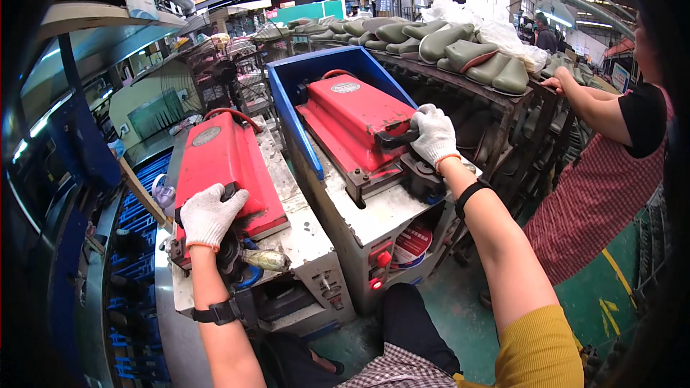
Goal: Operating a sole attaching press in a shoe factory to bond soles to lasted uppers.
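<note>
Two machines with long red covers stand side by side before me. My left hand (210,215), in a white knit glove, is closed on the black handle at the near end of the left red cover (219,154). My right hand (434,135), gloved alike, grips the black handle (394,140) of the right red cover (356,104). Both covers lie lowered over their white machine tops; what is under them is hidden. A blue guard (310,152) surrounds the right cover's far end and left side. Below my left hand, a yellowish wrapped piece (266,259) sticks out.
Olive-green clog-like shoes (467,54) are heaped on a rack (519,100) at the back right. Another person in a red-checked apron (589,208) stands right of it. Red buttons (376,284) sit on the right machine's front. Blue racking (136,273) runs along the left.
</note>
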`<state>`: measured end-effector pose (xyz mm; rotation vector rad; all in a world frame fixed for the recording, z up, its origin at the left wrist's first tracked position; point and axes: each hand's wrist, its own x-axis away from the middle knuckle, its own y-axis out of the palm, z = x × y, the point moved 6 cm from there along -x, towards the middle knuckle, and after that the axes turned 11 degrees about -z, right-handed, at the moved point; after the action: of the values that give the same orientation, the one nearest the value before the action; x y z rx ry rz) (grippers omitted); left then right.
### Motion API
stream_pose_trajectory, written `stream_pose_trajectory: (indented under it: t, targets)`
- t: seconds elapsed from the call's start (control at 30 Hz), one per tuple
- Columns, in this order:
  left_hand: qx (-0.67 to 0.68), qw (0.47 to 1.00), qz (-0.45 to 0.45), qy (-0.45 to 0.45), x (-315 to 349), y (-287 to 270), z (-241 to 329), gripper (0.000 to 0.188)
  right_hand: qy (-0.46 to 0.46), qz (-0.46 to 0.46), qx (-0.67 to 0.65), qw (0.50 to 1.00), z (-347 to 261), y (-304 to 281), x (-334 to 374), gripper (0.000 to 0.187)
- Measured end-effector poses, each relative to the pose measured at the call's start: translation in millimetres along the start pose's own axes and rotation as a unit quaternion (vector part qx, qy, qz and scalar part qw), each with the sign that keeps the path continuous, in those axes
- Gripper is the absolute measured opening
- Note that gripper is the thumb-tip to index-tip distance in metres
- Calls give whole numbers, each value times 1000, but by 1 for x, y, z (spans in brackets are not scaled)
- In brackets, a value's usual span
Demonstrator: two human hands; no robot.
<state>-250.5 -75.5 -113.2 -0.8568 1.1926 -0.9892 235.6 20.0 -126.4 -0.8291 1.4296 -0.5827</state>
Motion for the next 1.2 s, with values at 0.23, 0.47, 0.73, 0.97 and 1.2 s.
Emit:
stream_pose_trajectory:
  t: [0.23,0.47,0.73,0.97,1.2]
  targets:
    - [-9,1000,-1,-4,1,-2,1,59,-1,3,-6,1000,0,-1,1,13]
    - [0,1000,-8,-4,2,-4,4,59,8,-9,-16,1000,-1,-3,1,18]
    - [-4,1000,-2,-7,1,-2,0,58,9,-7,-10,1000,-1,-2,1,13]
    - [-9,1000,-5,-3,1,-2,2,58,8,-6,-7,1000,1,0,0,14]
    - [6,1000,8,-1,5,-3,2,58,-2,6,-7,1000,-1,-1,2,15]
